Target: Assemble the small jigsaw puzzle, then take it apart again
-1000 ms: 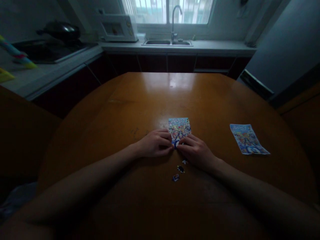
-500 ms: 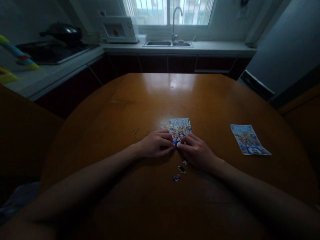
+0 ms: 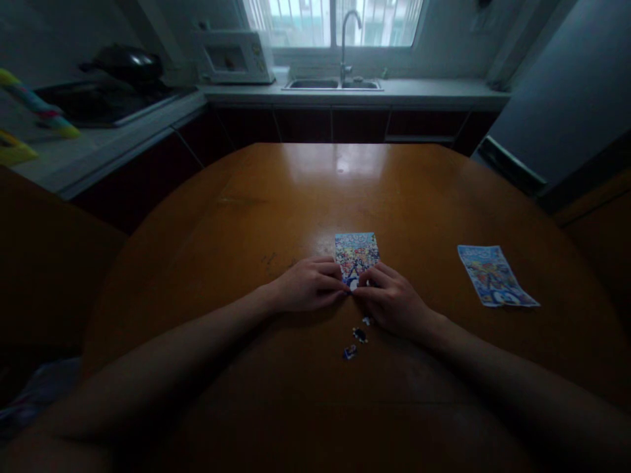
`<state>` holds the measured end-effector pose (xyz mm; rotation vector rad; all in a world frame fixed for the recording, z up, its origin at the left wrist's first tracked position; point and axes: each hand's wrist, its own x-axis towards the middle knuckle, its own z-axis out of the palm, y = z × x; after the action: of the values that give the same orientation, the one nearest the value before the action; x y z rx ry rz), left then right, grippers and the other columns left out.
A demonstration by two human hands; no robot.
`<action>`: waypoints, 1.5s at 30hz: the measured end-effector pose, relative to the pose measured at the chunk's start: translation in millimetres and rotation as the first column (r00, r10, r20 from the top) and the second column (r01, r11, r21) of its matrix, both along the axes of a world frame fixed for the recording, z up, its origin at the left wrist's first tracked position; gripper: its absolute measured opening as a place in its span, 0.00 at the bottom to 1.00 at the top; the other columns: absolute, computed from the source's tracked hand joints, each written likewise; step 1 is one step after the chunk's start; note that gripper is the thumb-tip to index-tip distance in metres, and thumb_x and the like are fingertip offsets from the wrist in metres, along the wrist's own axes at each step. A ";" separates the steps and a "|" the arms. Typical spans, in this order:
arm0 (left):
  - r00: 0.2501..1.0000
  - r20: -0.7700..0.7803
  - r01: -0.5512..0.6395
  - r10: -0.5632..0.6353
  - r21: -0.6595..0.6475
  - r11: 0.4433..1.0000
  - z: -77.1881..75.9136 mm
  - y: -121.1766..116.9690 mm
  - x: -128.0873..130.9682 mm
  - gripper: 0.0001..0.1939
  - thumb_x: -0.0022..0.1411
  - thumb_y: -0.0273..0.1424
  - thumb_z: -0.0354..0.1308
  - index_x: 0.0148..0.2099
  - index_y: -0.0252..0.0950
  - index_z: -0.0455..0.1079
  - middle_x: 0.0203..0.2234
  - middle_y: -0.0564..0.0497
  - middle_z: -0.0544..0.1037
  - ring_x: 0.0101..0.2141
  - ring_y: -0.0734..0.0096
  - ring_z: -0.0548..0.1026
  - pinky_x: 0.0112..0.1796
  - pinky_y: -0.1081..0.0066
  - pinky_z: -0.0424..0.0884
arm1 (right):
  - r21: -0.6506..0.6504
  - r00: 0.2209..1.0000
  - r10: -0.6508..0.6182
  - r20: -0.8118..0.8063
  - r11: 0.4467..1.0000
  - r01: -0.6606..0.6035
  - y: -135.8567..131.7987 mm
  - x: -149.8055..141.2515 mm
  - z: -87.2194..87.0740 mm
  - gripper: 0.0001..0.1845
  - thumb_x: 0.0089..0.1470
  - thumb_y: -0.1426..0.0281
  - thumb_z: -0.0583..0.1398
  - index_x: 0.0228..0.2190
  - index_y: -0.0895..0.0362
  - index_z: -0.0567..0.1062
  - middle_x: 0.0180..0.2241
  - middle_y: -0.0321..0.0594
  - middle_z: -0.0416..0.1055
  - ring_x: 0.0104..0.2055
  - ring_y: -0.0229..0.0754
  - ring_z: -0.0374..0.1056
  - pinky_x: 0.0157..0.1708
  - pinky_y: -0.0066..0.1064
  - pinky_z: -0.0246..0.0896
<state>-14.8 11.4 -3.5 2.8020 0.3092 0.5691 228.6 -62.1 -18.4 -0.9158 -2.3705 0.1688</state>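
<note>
A small, colourful jigsaw puzzle (image 3: 355,249) lies flat on the wooden table. My left hand (image 3: 313,284) rests at its lower left, with the fingers curled and the thumb and fingertips at the puzzle's bottom edge. From the other side my right hand (image 3: 394,299) covers the lower right corner, fingers bent and pinched at a small dark blue puzzle piece (image 3: 350,291). The fingertips of both hands nearly meet there, and they hide part of the edge. Nearer to me lie a few loose pieces: a pale one (image 3: 366,321), a black one (image 3: 360,336) and a purplish one (image 3: 350,353).
A creased picture sheet (image 3: 495,279) lies on the right side of the round-edged table (image 3: 276,197). Beyond are a sink (image 3: 313,85), a tap (image 3: 344,46), a microwave (image 3: 234,58) and a stove with a black pan (image 3: 128,64).
The fingertips have shifted very slightly at the puzzle's bottom edge. The whole view has moved a little; the loose pieces and the sheet lie as before.
</note>
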 end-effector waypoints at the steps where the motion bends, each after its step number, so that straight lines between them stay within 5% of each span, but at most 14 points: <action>1: 1.000 -0.011 -0.005 0.005 -0.005 1.000 -0.5 0.0 -0.3 0.09 0.69 0.30 0.56 0.47 0.41 0.78 0.34 0.49 0.79 0.36 0.67 0.74 0.41 0.66 0.70 | -0.002 1.000 -0.002 0.002 1.000 0.002 0.1 0.2 -0.4 0.12 0.61 0.77 0.56 0.37 0.56 0.80 0.38 0.45 0.72 0.40 0.46 0.62 0.42 0.39 0.63; 14: 0.999 -0.038 -0.035 0.034 -0.027 0.999 3.9 -3.3 1.1 0.10 0.68 0.26 0.52 0.48 0.36 0.73 0.36 0.46 0.77 0.39 0.65 0.73 0.44 0.64 0.72 | -0.017 0.990 -0.103 -0.097 0.995 0.102 0.7 3.7 0.7 0.12 0.59 0.80 0.57 0.33 0.56 0.79 0.36 0.44 0.72 0.40 0.46 0.62 0.39 0.38 0.62; 36: 0.998 -0.068 -0.013 0.013 0.004 1.000 -1.5 -1.1 -1.5 0.16 0.68 0.26 0.55 0.54 0.44 0.75 0.39 0.47 0.76 0.44 0.62 0.73 0.49 0.61 0.72 | -0.062 0.997 -0.039 -0.066 0.997 0.035 2.7 2.2 -1.6 0.13 0.61 0.78 0.57 0.35 0.54 0.81 0.37 0.44 0.72 0.41 0.46 0.61 0.39 0.37 0.62; 45: 0.997 -0.073 -0.022 0.022 -0.002 1.000 -2.7 -1.1 -3.0 0.15 0.68 0.27 0.55 0.54 0.42 0.75 0.42 0.45 0.76 0.44 0.62 0.73 0.49 0.62 0.72 | -0.127 0.992 0.115 -0.052 0.985 -0.121 -12.9 8.9 17.7 0.09 0.57 0.77 0.60 0.39 0.56 0.78 0.40 0.43 0.74 0.44 0.46 0.64 0.45 0.40 0.62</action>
<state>-17.8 10.3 -6.2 2.8246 0.3552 0.4709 237.4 -75.0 -0.7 -0.8217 -2.3958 0.3904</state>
